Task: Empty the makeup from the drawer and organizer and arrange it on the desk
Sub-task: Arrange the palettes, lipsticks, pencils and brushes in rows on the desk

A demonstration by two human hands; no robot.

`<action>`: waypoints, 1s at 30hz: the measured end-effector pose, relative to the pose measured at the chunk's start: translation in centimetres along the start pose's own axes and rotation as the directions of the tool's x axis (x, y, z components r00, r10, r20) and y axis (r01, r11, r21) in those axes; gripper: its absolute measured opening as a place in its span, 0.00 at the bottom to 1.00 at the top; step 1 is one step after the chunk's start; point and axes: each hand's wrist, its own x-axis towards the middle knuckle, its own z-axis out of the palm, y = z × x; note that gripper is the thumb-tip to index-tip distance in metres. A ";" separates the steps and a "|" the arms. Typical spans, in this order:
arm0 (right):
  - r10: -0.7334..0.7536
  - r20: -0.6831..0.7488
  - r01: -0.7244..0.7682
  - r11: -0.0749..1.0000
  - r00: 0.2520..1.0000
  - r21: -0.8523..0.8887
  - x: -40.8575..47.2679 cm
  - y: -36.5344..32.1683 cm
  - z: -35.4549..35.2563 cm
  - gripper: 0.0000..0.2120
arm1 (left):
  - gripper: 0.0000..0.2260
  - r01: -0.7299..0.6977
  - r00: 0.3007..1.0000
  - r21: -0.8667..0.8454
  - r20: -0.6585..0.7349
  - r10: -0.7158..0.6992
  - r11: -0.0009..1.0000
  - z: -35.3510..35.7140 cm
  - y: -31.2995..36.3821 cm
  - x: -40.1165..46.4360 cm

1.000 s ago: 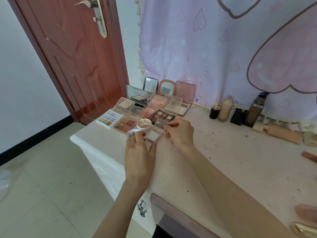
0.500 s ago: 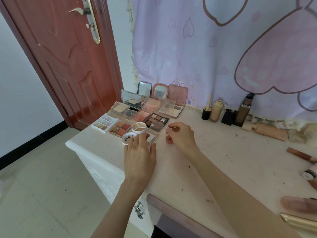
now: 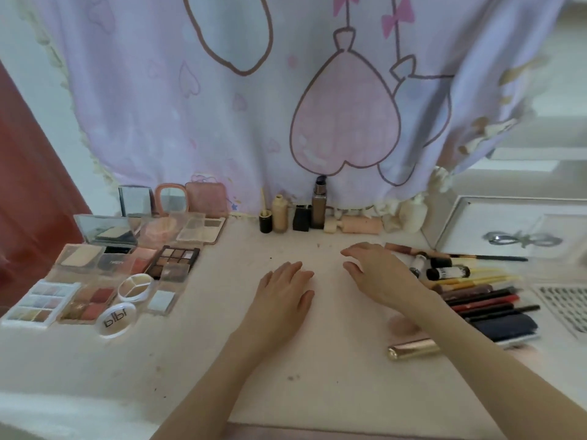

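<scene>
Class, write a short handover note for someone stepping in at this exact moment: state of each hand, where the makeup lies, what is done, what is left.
Left hand: open, flat on the desk, no grip on anything.
Right hand: open, hovering beside the pencils and tubes, holding nothing.
Done: palettes laid out in rows at the left; bottles lined up along the back.
Left: the pile at the right looks unsorted; a gold tube lies apart near the front. Drawer and organizer are not clearly visible.

Soft, bright daylight glows through the curtain (image 3: 222, 100), the bench (image 3: 333, 376) is pale and nearly shadowless, the whole frame is motion-blurred, and wide-angle bending bows the edges.
</scene>
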 end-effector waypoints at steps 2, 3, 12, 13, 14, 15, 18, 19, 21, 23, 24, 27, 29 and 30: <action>0.083 -0.021 -0.084 0.996 0.996 -0.033 -0.9 2.3 -1.1 0.18 | 0.20 -0.073 0.992 0.039 0.103 0.069 0.997 0.9 1.7 1.5; 0.121 -0.035 -0.123 0.991 0.992 -0.044 -1.2 3.5 -1.5 0.18 | 0.20 -0.101 0.987 0.053 0.129 0.093 0.994 1.4 2.6 2.2; 0.241 -0.100 -0.256 0.951 0.965 -0.171 0.6 9.5 -3.5 0.12 | 0.20 -0.084 0.995 0.055 0.052 0.081 0.995 3.8 7.3 7.1; 0.248 -0.083 -0.259 0.948 0.965 -0.183 1.1 9.4 -3.6 0.11 | 0.20 -0.079 0.996 0.054 0.046 0.077 0.995 3.8 7.3 7.1; 0.260 -0.066 -0.268 0.943 0.963 -0.196 1.6 9.3 -3.6 0.11 | 0.20 -0.079 0.996 0.052 0.042 0.077 0.996 3.8 7.3 7.1; 0.276 -0.054 -0.281 0.937 0.960 -0.206 2.0 9.3 -3.5 0.12 | 0.20 -0.079 0.996 0.048 0.038 0.077 0.996 3.9 7.2 7.1; 0.294 -0.053 -0.299 0.926 0.954 -0.231 3.0 9.5 -2.8 0.10 | 0.20 -0.075 0.997 0.029 0.020 0.074 0.997 3.8 7.2 7.2; 0.289 -0.058 -0.294 0.925 0.956 -0.239 3.1 9.6 -2.6 0.07 | 0.20 -0.073 0.997 0.021 0.016 0.073 0.997 3.8 7.2 7.4; 0.275 -0.073 -0.285 0.927 0.959 -0.243 3.1 9.8 -2.3 0.07 | 0.20 -0.065 0.998 0.009 -0.001 0.065 0.998 3.9 7.3 7.4; 0.246 -0.113 -0.267 0.932 0.963 -0.246 3.1 10.1 -1.9 0.08 | 0.19 -0.059 0.998 -0.008 -0.030 0.058 0.998 4.0 7.3 7.4; 0.223 -0.146 -0.253 0.938 0.964 -0.236 3.0 10.2 -1.8 0.08 | 0.19 -0.058 0.997 -0.017 -0.044 0.057 0.998 4.0 7.3 7.4; 0.155 -0.254 -0.193 0.972 0.955 -0.132 2.7 10.1 -2.0 0.08 | 0.17 -0.065 0.996 -0.074 -0.065 0.060 0.995 4.2 7.0 7.5; 0.064 -0.359 -0.090 0.994 0.931 -0.055 2.2 9.8 -2.4 0.10 | 0.16 -0.074 0.992 -0.155 -0.117 0.057 0.985 4.2 6.6 7.6; 0.021 -0.417 -0.022 1.000 0.909 0.002 1.8 9.5 -2.8 0.10 | 0.16 -0.077 0.985 -0.237 -0.166 0.038 0.968 4.2 6.4 7.8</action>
